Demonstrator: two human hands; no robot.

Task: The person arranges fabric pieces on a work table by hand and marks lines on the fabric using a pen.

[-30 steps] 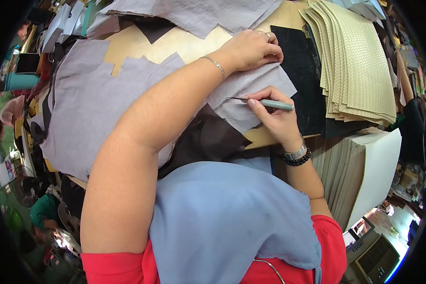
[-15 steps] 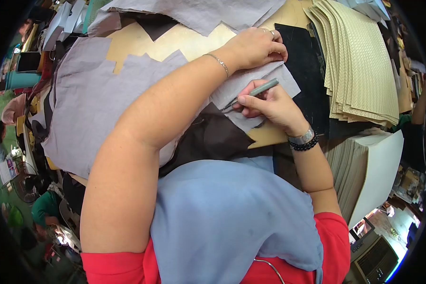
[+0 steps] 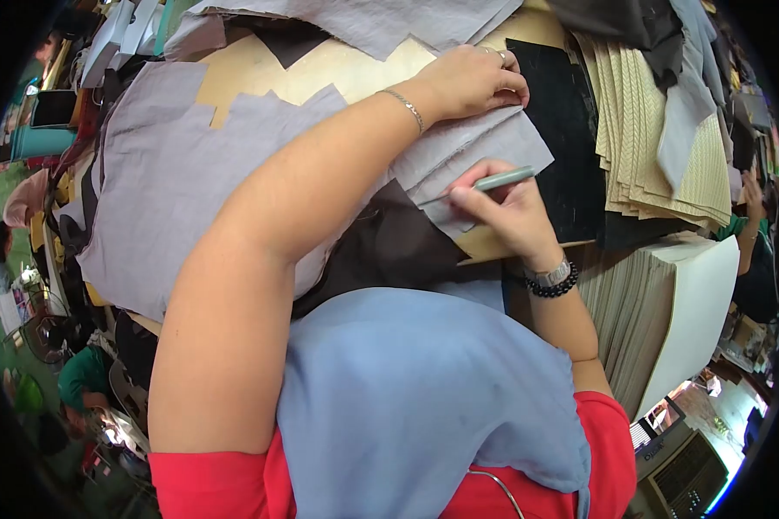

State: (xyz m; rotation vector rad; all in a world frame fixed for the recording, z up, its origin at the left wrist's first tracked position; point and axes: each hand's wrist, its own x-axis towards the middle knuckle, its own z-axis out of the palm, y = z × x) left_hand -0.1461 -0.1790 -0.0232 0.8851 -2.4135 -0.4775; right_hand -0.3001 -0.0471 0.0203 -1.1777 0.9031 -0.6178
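A small light grey fabric piece (image 3: 480,156) with a crease across it lies at the middle of the worktable. My left hand (image 3: 472,82) is at its upper edge, with curled fingers closed on the fabric. My right hand (image 3: 511,208) holds a grey-green pen (image 3: 504,178), its tip end low over the lower left part of the piece. Whether the tip touches the cloth I cannot tell. Dark brown fabric (image 3: 381,246) lies below the piece. To the left spreads a large light grey fabric sheet (image 3: 177,173) with a notched upper edge.
A stack of cream textured sheets (image 3: 627,138) stands at the right, partly under dark cloth (image 3: 623,30) and grey cloth (image 3: 688,130). Near it are a black panel (image 3: 550,130) and a thick stack of boards (image 3: 632,303). Another person's hand (image 3: 752,195) shows at far right.
My right hand has shifted slightly right and down with the pen. Dark and grey cloth now hangs over the cream sheets at upper right. The other person's hand has come up at far right.
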